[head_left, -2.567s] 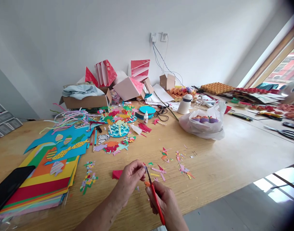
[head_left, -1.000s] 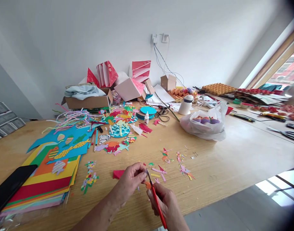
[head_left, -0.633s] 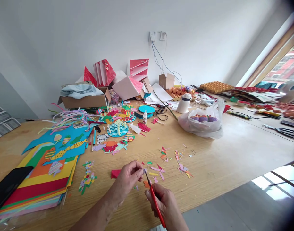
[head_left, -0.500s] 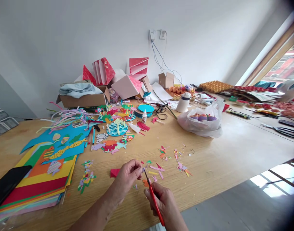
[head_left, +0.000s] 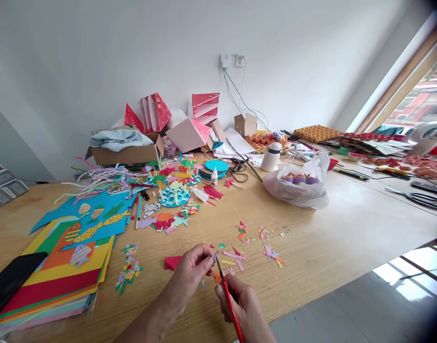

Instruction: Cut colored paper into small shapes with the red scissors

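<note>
My right hand (head_left: pixel 242 300) is closed round the red handles of a pair of scissors (head_left: pixel 229 301), whose blades point up and to the left. At the blade tips, my left hand (head_left: pixel 197 264) pinches a tiny pale purple piece of paper (head_left: pixel 214 257), mostly covered by the fingers. A red paper piece (head_left: pixel 173 262) lies on the table just left of that hand. Pink, yellow and orange paper scraps (head_left: pixel 234 255) are scattered beyond the scissors. More small scraps (head_left: pixel 270 247) lie further right.
Stacked coloured sheets (head_left: pixel 57 281) and a black phone (head_left: pixel 16 281) occupy the left side. Paper fish (head_left: pixel 164 221), a glue bottle (head_left: pixel 214 177) and blue discs (head_left: pixel 216 166) lie behind the hands. A plastic bag (head_left: pixel 293 188) stands right of centre. The table's front edge runs along the right.
The whole view has shifted slightly, so the table sits a little lower. Both hands keep nearly the same pose, with the scissors' tips still at the small piece.
</note>
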The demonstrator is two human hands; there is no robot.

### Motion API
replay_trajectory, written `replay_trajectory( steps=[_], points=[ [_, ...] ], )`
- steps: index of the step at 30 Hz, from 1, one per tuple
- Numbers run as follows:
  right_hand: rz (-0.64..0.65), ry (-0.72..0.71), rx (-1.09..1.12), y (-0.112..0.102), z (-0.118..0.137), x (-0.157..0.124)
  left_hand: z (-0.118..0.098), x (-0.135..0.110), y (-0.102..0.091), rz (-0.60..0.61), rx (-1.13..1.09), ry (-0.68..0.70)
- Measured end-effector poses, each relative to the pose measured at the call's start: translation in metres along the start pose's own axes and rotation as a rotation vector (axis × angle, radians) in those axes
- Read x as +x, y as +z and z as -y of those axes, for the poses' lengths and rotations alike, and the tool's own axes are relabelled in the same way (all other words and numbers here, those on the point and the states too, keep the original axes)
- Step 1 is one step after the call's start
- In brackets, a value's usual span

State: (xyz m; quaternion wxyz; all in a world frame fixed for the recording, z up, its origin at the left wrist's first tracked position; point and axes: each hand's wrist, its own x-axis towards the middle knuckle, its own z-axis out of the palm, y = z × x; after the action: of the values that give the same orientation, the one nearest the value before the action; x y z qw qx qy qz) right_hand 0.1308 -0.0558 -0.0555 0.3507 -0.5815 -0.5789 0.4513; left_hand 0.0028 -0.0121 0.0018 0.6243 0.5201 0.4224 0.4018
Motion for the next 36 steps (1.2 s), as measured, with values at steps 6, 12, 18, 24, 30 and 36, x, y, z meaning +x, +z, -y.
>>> replay_trajectory(
  steps=[6, 12, 18, 24, 30, 36],
  points=[
    [-0.005, -0.026, 0.024, 0.0, -0.001, -0.001, -0.002, -0.003, 0.001, 0.042, 0.0, -0.021],
    [0.012, 0.018, 0.032, -0.003, 0.008, -0.004, 0.001, -0.002, -0.001, 0.081, 0.005, -0.022],
    [0.01, 0.045, 0.027, -0.006, 0.013, -0.005, -0.002, -0.002, -0.002, 0.087, -0.003, -0.039],
    [0.037, 0.045, 0.026, -0.006, 0.002, -0.005, -0.002, 0.0, -0.003, 0.04, 0.006, -0.054],
    [0.022, 0.05, 0.165, -0.014, 0.014, 0.003, -0.002, 0.004, -0.011, 0.033, 0.093, -0.008],
    [-0.044, -0.122, 0.159, -0.03, 0.047, 0.022, 0.0, 0.007, -0.018, 0.158, 0.221, 0.049]
  ],
)
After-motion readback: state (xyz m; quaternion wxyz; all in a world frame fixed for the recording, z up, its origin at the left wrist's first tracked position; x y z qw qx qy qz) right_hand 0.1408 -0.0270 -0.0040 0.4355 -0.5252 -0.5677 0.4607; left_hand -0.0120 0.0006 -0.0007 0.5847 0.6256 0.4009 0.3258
